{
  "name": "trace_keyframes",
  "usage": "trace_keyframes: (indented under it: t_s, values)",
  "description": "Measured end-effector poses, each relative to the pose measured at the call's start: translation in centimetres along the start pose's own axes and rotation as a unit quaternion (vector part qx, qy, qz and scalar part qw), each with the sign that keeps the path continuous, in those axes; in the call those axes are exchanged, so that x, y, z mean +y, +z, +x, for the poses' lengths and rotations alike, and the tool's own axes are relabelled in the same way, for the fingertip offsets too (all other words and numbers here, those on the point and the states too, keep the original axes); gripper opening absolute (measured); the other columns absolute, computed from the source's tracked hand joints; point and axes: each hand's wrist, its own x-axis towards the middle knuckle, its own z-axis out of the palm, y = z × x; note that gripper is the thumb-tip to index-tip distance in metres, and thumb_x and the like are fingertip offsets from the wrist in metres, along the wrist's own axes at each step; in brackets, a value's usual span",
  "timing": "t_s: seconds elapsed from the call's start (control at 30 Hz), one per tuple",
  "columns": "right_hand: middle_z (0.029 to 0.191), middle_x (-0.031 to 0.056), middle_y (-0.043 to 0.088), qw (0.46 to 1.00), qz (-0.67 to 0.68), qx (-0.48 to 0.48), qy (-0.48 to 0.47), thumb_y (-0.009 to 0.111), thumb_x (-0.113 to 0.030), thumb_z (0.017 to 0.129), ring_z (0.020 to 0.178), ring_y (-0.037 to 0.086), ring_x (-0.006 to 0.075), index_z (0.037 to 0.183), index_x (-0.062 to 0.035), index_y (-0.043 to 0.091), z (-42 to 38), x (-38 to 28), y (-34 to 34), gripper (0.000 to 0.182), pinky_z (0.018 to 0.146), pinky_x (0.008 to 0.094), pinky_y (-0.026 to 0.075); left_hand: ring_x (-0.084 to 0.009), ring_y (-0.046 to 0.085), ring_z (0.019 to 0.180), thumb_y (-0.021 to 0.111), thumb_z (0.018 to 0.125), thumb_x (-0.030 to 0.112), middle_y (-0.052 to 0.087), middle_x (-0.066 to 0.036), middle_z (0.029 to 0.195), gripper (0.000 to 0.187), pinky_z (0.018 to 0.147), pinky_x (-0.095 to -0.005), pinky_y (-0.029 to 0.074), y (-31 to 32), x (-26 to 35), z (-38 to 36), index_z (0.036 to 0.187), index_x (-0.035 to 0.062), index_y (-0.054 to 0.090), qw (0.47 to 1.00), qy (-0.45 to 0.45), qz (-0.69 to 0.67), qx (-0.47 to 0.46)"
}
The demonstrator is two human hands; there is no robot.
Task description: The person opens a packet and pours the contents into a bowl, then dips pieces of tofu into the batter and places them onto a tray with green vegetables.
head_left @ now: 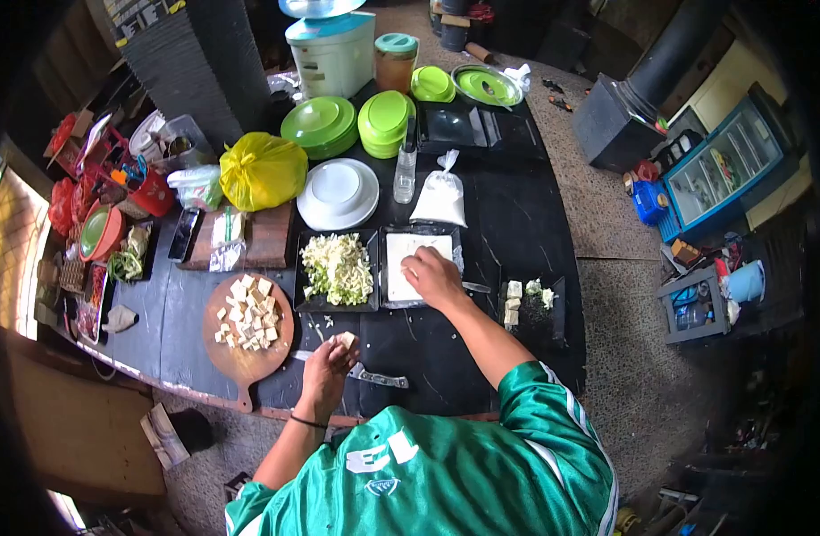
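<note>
Here right hand (432, 275) rests palm-down on tray (392, 299).

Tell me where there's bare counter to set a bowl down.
Bare counter lies right of the white bag, and near the edge between the knife and small black tray. The left end by the round board is crowded.

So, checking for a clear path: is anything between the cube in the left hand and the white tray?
Nothing visible. Only bare tabletop lies between the left hand holding the cube and the white tray; the right hand rests in that tray.
</note>
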Motion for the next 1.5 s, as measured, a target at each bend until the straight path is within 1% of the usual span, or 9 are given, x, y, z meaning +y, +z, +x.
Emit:
trace_keyframes:
  t_s: [0.1, 0.33, 0.6, 0.83, 1.03, 1.2, 1.3, 1.43, 1.5]
  values:
    - [0.087, 0.0048, 0.068, 0.998, 0.042, 0.036, -0.006, 0.077, -0.018, 0.091, 0.088, 0.071, 0.0271, 0.101, -0.0145, 0.076, -0.3, -0.7, -1.3, 0.011, 0.074, 0.0429, 0.059, -0.0237, 0.073, 0.104, 0.055, 0.109, 0.032, 0.077, -0.012, 0.117, 0.037, 0.099, -0.0351, 0.054, 2.1, 0.5, 0.4, 0.128, 0.0025, 0.068, 0.999, -0.039, 0.008, 0.001]
    - [0.092, 0.0069, 0.078, 0.996, 0.055, 0.064, 0.02, 0.077, -0.014, 0.09, 0.088, 0.075, 0.0284, 0.102, -0.0136, 0.079, -1.0, 0.1, -1.8, 0.012, 0.076, 0.041, 0.06, -0.0237, 0.072, 0.106, 0.055, 0.11, 0.029, 0.077, -0.012, 0.121, 0.035, 0.1, -0.037, 0.054, 5.8, 0.9, 1.7, 0.127, 0.0018, 0.068, 0.997, -0.044, 0.028, -0.053]
    - [0.097, 0.0104, 0.078, 0.987, 0.075, -0.036, 0.134, 0.075, -0.021, 0.09, 0.094, 0.074, 0.0326, 0.098, -0.0118, 0.078, 0.5, 0.9, -0.8, 0.012, 0.083, 0.0451, 0.059, -0.0232, 0.071, 0.107, 0.055, 0.11, 0.03, 0.076, -0.012, 0.121, 0.035, 0.1, -0.0372, 0.054, 3.9, 0.4, 1.6, 0.128, 0.0032, 0.067, 0.999, -0.041, 0.013, -0.03]
    - [0.097, 0.0089, 0.072, 0.997, -0.074, 0.0, 0.021, 0.07, -0.014, 0.091, 0.097, 0.07, 0.0313, 0.102, -0.0108, 0.075, 2.8, 2.0, 1.4, 0.012, 0.081, 0.0479, 0.059, -0.0248, 0.074, 0.104, 0.053, 0.111, 0.03, 0.077, -0.014, 0.12, 0.037, 0.099, -0.0379, 0.056, 0.9, 1.1, -0.2, 0.13, 0.0007, 0.067, 0.998, -0.017, -0.049, 0.036]
    - [0.091, 0.0088, 0.068, 0.996, -0.08, -0.032, -0.009, 0.071, -0.013, 0.089, 0.092, 0.069, 0.0309, 0.101, -0.0105, 0.072, 2.2, -0.5, 2.5, 0.013, 0.077, 0.0469, 0.057, -0.0203, 0.075, 0.098, 0.064, 0.108, 0.022, 0.077, -0.01, 0.117, 0.031, 0.088, -0.0319, 0.057, -3.1, 2.0, -2.2, 0.131, 0.0018, 0.067, 0.99, 0.113, 0.017, 0.084]
    - [0.096, 0.0102, 0.072, 0.997, -0.053, -0.009, 0.064, 0.074, -0.016, 0.088, 0.092, 0.07, 0.0325, 0.104, -0.0114, 0.071, 2.7, -1.3, 1.3, 0.016, 0.079, 0.0482, 0.057, -0.0043, 0.063, 0.077, 0.072, 0.104, 0.017, 0.079, -0.001, 0.104, 0.024, 0.068, -0.0209, 0.049, -7.4, 4.7, -4.4, 0.123, 0.003, 0.077, 0.945, 0.21, 0.161, 0.192]
    - [0.094, 0.0106, 0.072, 0.99, -0.114, -0.031, 0.071, 0.074, -0.015, 0.088, 0.093, 0.07, 0.0331, 0.106, -0.0115, 0.072, 2.7, -1.0, 1.1, 0.019, 0.081, 0.0494, 0.056, -0.0062, 0.059, 0.075, 0.075, 0.101, 0.017, 0.076, 0.0, 0.095, 0.023, 0.07, -0.023, 0.048, -11.1, 6.3, -3.9, 0.118, 0.0025, 0.08, 0.857, 0.308, 0.324, 0.258]
    - [0.095, 0.0112, 0.073, 0.99, -0.085, -0.044, 0.104, 0.073, -0.015, 0.089, 0.094, 0.071, 0.0336, 0.109, -0.0115, 0.071, 2.6, -1.6, 0.7, 0.02, 0.081, 0.05, 0.056, -0.0099, 0.06, 0.073, 0.078, 0.097, 0.019, 0.074, -0.001, 0.084, 0.022, 0.069, -0.0284, 0.049, -12.9, 9.5, -4.6, 0.113, 0.0052, 0.081, 0.786, 0.279, 0.458, 0.309]
    - [0.097, 0.0108, 0.074, 0.988, -0.098, -0.034, 0.116, 0.073, -0.015, 0.09, 0.095, 0.071, 0.0336, 0.109, -0.0114, 0.071, 2.4, -1.7, 1.0, 0.02, 0.081, 0.05, 0.056, -0.014, 0.063, 0.079, 0.079, 0.095, 0.019, 0.074, -0.004, 0.089, 0.023, 0.075, -0.0303, 0.051, -13.5, 10.5, -4.7, 0.115, 0.0066, 0.08, 0.761, 0.272, 0.506, 0.302]
